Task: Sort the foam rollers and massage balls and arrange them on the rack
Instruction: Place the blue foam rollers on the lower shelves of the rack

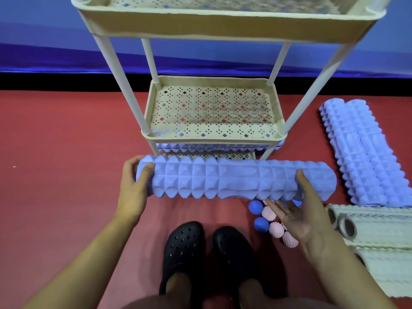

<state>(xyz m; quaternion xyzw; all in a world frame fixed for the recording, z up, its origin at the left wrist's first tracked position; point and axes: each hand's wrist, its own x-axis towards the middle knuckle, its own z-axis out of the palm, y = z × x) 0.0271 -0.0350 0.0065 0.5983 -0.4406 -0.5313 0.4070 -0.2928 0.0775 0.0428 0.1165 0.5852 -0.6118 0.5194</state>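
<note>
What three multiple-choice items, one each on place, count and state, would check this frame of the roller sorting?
1. Where do the spiky massage balls lie?
A. On the red floor, under the right hand
B. On the middle shelf
C. On the top shelf

2. How many dark blue balls show?
A. Two
B. Five
C. None

3. How is the purple foam roller held?
A. In one hand, upright
B. Level, a hand at each end
C. Lying on the floor, untouched

Answers:
1 A, they sit on the floor beside the black shoes.
2 A, two blue ones among pink.
3 B, the left hand grips one end and the right hand supports the other.
</note>
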